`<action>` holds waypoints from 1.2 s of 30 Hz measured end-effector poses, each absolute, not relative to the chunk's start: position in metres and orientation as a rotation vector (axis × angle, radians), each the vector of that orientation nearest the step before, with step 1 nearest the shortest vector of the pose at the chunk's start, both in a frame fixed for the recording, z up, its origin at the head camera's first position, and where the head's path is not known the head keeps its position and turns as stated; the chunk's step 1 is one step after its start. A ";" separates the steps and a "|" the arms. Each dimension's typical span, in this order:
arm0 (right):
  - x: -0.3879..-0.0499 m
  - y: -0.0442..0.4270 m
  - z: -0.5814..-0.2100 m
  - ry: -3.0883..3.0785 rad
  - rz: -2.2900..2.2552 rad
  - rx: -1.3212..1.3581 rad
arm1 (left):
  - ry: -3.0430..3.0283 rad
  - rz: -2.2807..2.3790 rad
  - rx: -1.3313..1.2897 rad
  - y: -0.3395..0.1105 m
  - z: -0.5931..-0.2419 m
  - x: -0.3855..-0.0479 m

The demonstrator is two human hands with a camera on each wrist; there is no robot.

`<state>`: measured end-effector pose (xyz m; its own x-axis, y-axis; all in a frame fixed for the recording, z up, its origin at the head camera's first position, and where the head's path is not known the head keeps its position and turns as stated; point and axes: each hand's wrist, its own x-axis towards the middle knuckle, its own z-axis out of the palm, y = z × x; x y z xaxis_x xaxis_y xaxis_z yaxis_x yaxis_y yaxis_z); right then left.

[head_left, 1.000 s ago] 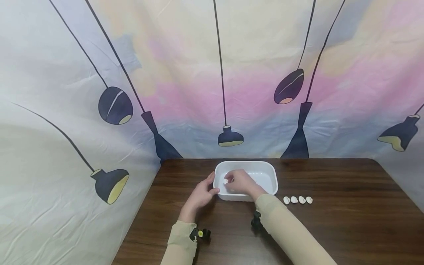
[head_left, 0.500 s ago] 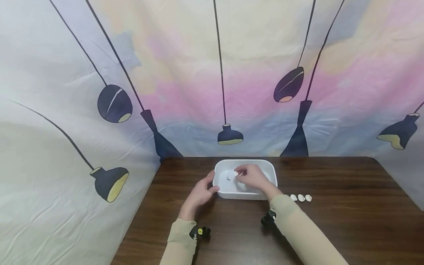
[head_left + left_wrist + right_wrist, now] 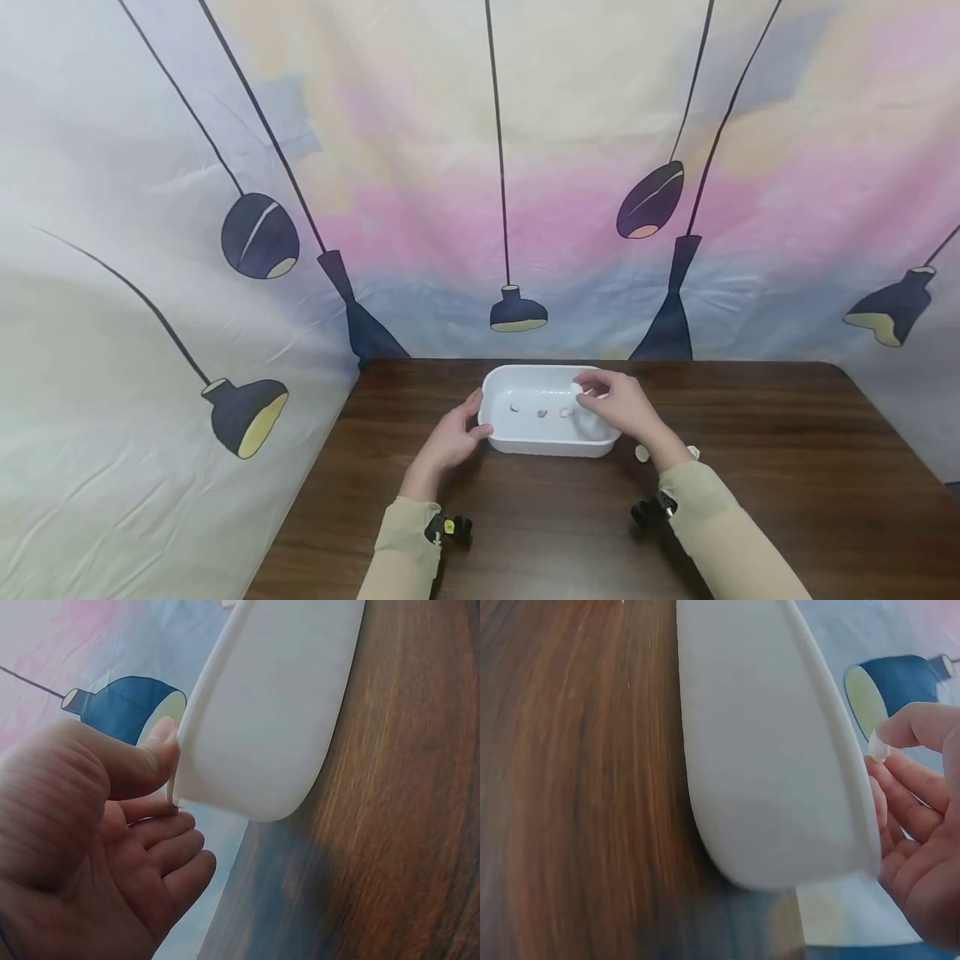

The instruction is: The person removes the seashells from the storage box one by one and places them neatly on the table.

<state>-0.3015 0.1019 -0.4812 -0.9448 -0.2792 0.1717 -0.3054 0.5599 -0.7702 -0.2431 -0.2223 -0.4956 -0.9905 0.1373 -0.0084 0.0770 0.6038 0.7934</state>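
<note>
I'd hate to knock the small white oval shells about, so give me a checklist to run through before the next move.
1. Left hand steadying the white rectangular tray with rounded corners: ok, it grips the left end.
2. Tray seated on the brown wood-grain table: ok, it appears flat.
3. Right hand secure on the held shell: ok, pinched between fingers.
4. Shells in the tray spaced apart: ok, three visible in a row, none touching.
5. Spot beneath the right hand free: cannot tell, partly hidden.
6. Shells on the table all accounted for: cannot tell, two show, but the right wrist blocks the space between.
</note>
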 end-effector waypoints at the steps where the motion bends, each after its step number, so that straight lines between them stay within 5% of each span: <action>1: -0.300 0.107 -0.481 -2.744 1.366 0.510 | 2.752 1.358 0.184 -0.222 -0.496 -0.243; 20: -0.250 0.242 -0.506 -2.691 1.428 0.208 | 2.753 1.338 0.181 -0.227 -0.499 -0.247; 36: -0.240 0.287 -0.525 -2.995 1.237 0.244 | 2.775 1.318 0.208 -0.225 -0.499 -0.248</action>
<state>-0.2404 0.2867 -0.5251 -0.9829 -0.1790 -0.0426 -0.0968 0.6998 -0.7078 -0.2475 -0.2253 -0.4987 -0.9890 0.1480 0.0017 0.0948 0.6246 0.7751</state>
